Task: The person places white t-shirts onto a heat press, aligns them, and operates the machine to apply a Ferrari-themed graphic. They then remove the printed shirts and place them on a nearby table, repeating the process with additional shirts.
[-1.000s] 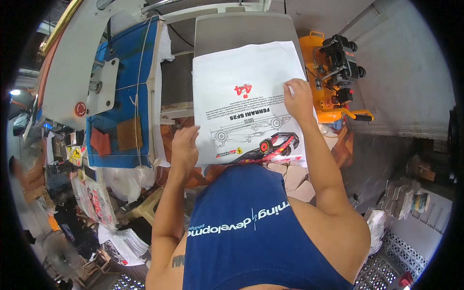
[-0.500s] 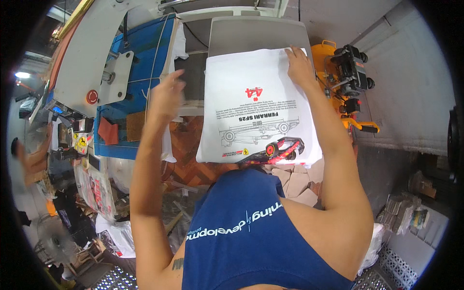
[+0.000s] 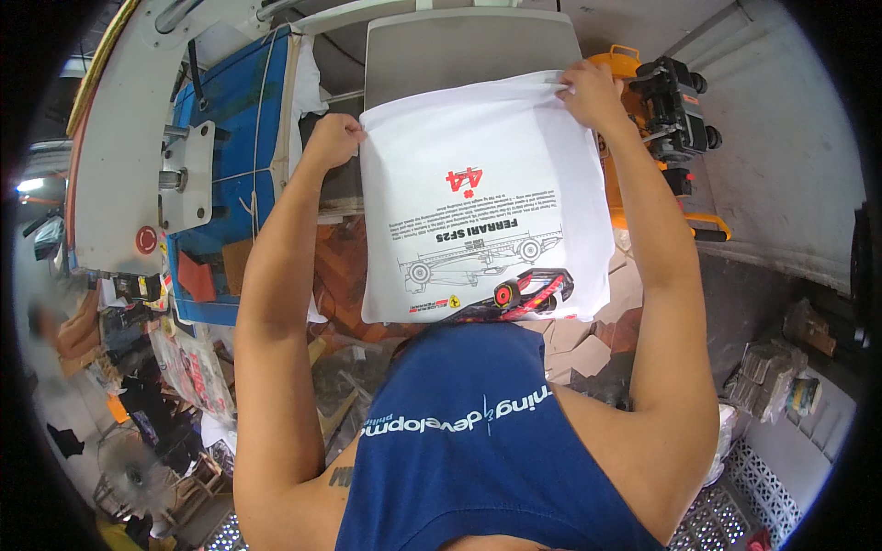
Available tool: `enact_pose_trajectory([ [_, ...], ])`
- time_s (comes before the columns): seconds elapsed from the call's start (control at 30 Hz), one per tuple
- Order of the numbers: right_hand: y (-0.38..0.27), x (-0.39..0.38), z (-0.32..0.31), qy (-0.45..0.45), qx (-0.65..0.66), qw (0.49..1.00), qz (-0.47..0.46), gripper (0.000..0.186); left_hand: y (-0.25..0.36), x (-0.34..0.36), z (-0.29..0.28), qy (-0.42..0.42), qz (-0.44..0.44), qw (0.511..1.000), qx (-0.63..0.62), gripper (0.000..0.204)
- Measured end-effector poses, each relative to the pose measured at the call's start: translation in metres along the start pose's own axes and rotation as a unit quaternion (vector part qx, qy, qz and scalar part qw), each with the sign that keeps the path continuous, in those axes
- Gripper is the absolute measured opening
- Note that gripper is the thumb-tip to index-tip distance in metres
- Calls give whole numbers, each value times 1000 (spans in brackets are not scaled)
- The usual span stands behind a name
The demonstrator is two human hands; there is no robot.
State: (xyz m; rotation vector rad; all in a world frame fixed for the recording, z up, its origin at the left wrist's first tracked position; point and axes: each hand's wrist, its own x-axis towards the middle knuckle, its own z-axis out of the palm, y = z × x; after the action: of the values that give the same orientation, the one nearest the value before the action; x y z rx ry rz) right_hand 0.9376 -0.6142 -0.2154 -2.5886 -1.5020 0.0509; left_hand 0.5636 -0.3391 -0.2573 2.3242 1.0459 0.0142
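A white printed T-shirt (image 3: 432,138) lies over the near part of a grey flat platen (image 3: 469,50). Its print, upside down from where I stand, has a red number, dark lettering, a line drawing and a red-and-black race car. At the shirt's far left corner, my left hand (image 3: 333,140) is closed, pinching the edge between thumb and fingers. My right hand (image 3: 591,92) grips the far right corner, where the cloth bunches a little. The far edge is stretched between both hands. Part of the shirt's near edge is hidden behind my blue top.
A blue board (image 3: 220,119) tied with cord stands at the left, beside a white machine arm (image 3: 119,138) with a red button (image 3: 146,241). Orange-and-black equipment (image 3: 671,101) is close on the right. A fan (image 3: 133,473) stands at lower left.
My left hand has come in from the left and taken hold of the shirt's far left corner. My right hand keeps its corner, and the far edge is spread wider.
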Motion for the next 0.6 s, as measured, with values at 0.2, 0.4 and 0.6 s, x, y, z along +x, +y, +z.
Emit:
enact_pose_trajectory([
  [0.2,25,26,6,-20,93,995,8,28,19,-5,-8,40,16,997,65,21],
  [0.4,36,80,-18,74,39,989,118,28,71,57,-25,211,63,971,94,23],
  [0.6,-7,27,9,129,115,981,-83,44,105,-23,-52,263,146,953,-35,30],
])
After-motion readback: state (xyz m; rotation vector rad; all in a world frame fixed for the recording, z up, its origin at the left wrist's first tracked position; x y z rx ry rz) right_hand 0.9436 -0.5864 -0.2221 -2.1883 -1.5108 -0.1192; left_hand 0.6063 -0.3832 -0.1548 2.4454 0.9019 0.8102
